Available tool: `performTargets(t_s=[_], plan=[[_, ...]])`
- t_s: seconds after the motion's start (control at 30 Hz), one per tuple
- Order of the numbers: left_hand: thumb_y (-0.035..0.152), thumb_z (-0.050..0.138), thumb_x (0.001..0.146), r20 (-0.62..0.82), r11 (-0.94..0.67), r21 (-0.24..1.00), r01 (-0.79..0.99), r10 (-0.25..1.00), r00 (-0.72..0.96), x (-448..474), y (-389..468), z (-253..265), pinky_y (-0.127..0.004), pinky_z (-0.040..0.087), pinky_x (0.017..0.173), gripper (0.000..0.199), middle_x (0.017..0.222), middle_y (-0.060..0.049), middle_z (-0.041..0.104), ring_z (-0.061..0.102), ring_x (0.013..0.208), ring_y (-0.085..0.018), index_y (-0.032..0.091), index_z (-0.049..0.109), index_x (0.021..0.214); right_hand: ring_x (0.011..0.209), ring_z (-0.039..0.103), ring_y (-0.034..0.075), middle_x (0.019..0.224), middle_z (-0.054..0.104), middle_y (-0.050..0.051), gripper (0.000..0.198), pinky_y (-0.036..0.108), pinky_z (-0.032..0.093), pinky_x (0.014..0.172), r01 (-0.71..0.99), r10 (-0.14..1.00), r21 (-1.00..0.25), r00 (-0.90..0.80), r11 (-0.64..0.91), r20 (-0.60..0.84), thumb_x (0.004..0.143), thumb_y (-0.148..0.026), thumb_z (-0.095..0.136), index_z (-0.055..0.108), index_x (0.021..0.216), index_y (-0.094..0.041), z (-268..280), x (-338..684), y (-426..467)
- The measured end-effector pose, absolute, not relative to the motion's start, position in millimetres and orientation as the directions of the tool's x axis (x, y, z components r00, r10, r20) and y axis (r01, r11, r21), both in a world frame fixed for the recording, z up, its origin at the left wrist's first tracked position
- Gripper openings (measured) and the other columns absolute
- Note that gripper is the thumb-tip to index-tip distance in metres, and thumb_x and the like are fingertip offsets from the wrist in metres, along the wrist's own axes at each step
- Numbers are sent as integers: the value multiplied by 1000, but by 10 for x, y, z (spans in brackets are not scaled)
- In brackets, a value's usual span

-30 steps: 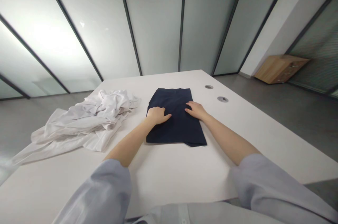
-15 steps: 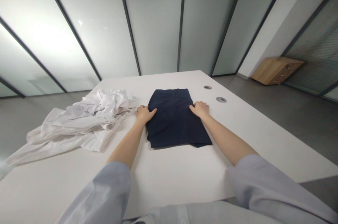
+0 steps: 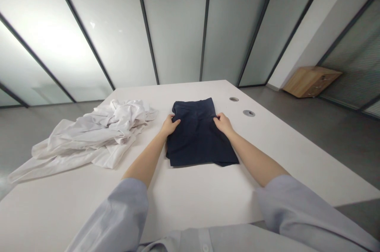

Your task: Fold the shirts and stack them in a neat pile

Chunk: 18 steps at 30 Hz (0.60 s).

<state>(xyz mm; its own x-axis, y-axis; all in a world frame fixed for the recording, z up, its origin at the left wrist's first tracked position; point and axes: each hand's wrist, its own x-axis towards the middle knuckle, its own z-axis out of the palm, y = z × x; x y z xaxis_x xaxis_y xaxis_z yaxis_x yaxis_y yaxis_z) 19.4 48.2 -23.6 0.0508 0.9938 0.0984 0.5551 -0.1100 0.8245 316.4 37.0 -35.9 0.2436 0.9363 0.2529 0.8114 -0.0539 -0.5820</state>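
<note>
A dark navy garment that looks like a short skirt [image 3: 197, 141] lies on the white table [image 3: 196, 200], its waist end away from me and its wider hem toward me. My left hand [image 3: 170, 125] grips its left edge, thumb on top and fingers tucked underneath. On the opposite edge, my right hand [image 3: 223, 123] pinches the cloth in the same way. Between the hands the fabric is slightly raised and creased, while the hem rests on the tabletop. Under the hem's right corner a second layer peeks out.
A rumpled heap of white cloth [image 3: 97, 133] covers the table's left side. Two round cable holes, a far one [image 3: 234, 99] and a nearer one [image 3: 248, 113], sit right of the skirt. Beyond stand frosted glass panels [image 3: 175, 26] and a wooden cabinet [image 3: 308, 81] on the floor.
Both hands have closed on the skirt's side edges, fingers slipping under. My left hand has shifted slightly right and up, drawing the upper left edge inward and lifting it a little.
</note>
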Motion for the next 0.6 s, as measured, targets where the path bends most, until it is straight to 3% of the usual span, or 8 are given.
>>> performTargets(t_s=[0.17, 0.33, 0.47, 0.6], plan=[[27, 65, 82, 75, -81, 935, 346, 997, 31, 190, 516, -267, -38, 48, 95, 78, 127, -15, 61, 63, 109, -24, 15, 24, 148, 87, 63, 25, 87, 69, 7, 22, 35, 48, 81, 681, 924, -732, 278, 3, 263, 82, -34, 48, 57, 96, -20, -352, 3179, 380], [26, 65, 81, 15, -23, 992, 125, 998, 59, 87, 517, -227, -38, 53, 89, 85, 123, -10, 64, 67, 99, -22, 25, 19, 152, 85, 64, 24, 90, 68, 5, 36, 37, 49, 82, 482, 935, -876, 324, -32, 144, 78, -37, 51, 54, 110, -20, -403, 3250, 439], [27, 66, 80, -24, 24, 1000, 2, 996, 82, -8, 482, -178, -36, 56, 83, 76, 110, -5, 70, 69, 89, -20, 28, 32, 147, 86, 65, 23, 96, 69, 4, 50, 37, 50, 83, 342, 961, -939, 250, 26, 118, 78, -35, 53, 49, 126, -22, -396, 3253, 424], [30, 62, 80, -9, 8, 1000, 7, 990, 141, -81, 457, -155, -35, 55, 86, 54, 109, -4, 71, 68, 93, -19, 26, 54, 133, 101, 63, 22, 108, 70, 4, 38, 37, 46, 93, 292, 971, -947, 152, 136, 186, 77, -31, 52, 62, 113, -23, -343, 3234, 376]])
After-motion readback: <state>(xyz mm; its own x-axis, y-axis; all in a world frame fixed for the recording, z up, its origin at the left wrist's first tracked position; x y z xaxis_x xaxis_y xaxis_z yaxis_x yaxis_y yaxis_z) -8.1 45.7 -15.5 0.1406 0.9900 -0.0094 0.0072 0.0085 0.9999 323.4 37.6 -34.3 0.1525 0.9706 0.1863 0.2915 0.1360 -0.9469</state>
